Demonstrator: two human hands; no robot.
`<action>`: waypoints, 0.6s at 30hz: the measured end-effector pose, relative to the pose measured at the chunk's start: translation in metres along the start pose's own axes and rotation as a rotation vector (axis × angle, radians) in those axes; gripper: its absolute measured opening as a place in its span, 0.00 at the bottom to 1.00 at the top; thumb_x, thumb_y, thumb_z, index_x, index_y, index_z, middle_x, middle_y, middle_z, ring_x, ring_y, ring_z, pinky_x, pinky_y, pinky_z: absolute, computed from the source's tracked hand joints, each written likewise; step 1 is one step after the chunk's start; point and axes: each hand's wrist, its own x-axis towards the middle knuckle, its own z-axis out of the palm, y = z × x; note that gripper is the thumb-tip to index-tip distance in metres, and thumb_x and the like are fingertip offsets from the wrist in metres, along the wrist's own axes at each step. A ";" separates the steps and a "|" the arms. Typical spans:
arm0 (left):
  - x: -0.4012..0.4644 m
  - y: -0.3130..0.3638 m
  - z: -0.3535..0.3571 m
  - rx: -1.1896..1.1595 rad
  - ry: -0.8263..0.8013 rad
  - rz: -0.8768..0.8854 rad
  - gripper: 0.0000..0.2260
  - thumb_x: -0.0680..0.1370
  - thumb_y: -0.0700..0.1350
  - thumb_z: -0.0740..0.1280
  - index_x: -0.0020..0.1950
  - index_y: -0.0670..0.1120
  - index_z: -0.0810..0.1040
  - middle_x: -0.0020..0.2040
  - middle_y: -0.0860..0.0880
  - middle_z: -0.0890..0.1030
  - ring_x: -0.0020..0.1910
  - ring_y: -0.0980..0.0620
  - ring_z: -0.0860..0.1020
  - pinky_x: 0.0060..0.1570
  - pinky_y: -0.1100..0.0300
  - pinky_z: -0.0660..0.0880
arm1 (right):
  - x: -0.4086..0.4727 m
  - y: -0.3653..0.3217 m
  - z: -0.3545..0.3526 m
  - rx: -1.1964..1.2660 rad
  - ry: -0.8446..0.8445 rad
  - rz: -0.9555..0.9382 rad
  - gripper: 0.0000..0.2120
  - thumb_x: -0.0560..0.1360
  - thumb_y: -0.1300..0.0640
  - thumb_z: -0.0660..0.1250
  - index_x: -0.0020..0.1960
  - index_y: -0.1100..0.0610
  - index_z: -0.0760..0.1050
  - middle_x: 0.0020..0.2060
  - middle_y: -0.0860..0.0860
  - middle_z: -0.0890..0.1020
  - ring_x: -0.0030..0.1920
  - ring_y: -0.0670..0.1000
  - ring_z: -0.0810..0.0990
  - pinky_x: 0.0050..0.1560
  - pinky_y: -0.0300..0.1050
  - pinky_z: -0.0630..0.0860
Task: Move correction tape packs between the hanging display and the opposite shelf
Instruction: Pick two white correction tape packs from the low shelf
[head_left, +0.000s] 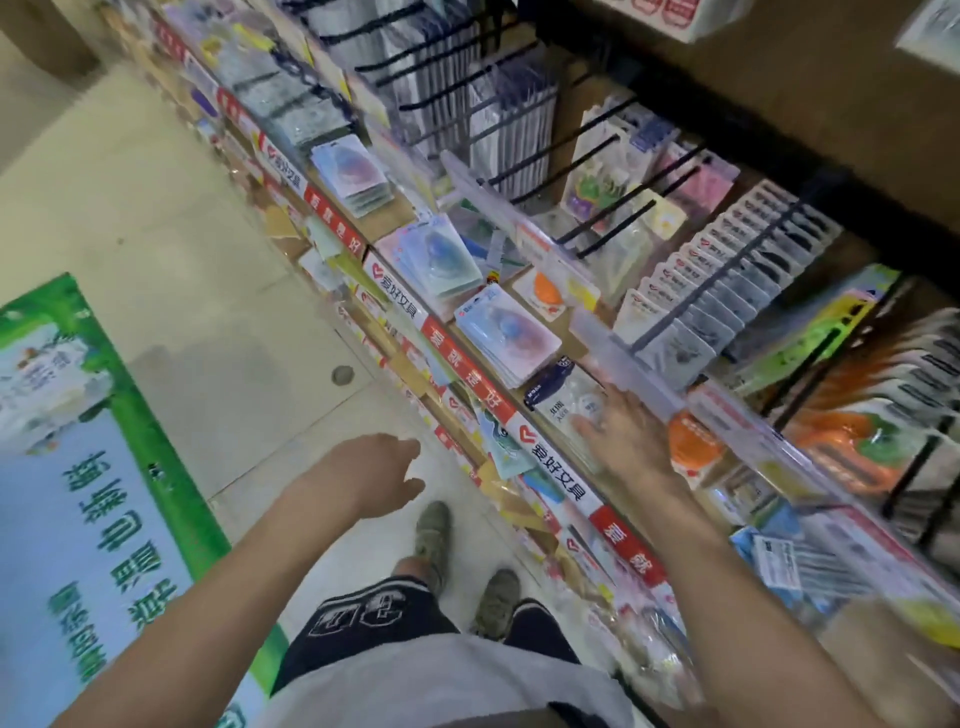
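While the right hand (626, 439) is laid with spread fingers on a correction tape pack (569, 402), its light, slippery card is best pinched at an edge; the left hand (374, 475) is held loosely curled, empty.

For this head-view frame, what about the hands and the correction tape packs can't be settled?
- Right hand: lies over a white pack; motion blur hides whether the fingers grip it.
- Left hand: fingers point away from the camera, curl unclear.
- Hanging packs: print blurred.
- Opposite shelf: outside the frame.
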 end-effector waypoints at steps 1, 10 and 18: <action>-0.002 0.006 0.004 -0.006 -0.009 0.012 0.22 0.84 0.56 0.57 0.75 0.48 0.65 0.67 0.46 0.74 0.66 0.45 0.74 0.62 0.52 0.73 | 0.003 0.005 0.002 -0.012 -0.007 0.007 0.29 0.77 0.33 0.61 0.70 0.52 0.70 0.67 0.58 0.76 0.66 0.59 0.75 0.68 0.56 0.70; -0.016 0.034 0.015 -0.069 0.008 0.026 0.25 0.84 0.60 0.56 0.78 0.49 0.62 0.70 0.46 0.73 0.68 0.45 0.72 0.66 0.49 0.71 | -0.009 0.026 0.002 0.161 0.060 0.036 0.46 0.69 0.31 0.71 0.78 0.52 0.62 0.75 0.58 0.66 0.73 0.60 0.67 0.72 0.57 0.66; -0.021 0.028 0.021 -0.025 0.009 -0.023 0.24 0.84 0.60 0.57 0.77 0.51 0.64 0.70 0.47 0.73 0.69 0.46 0.72 0.65 0.53 0.70 | -0.008 0.050 -0.001 0.652 -0.053 0.169 0.36 0.69 0.41 0.78 0.72 0.54 0.73 0.65 0.53 0.78 0.67 0.56 0.75 0.66 0.43 0.68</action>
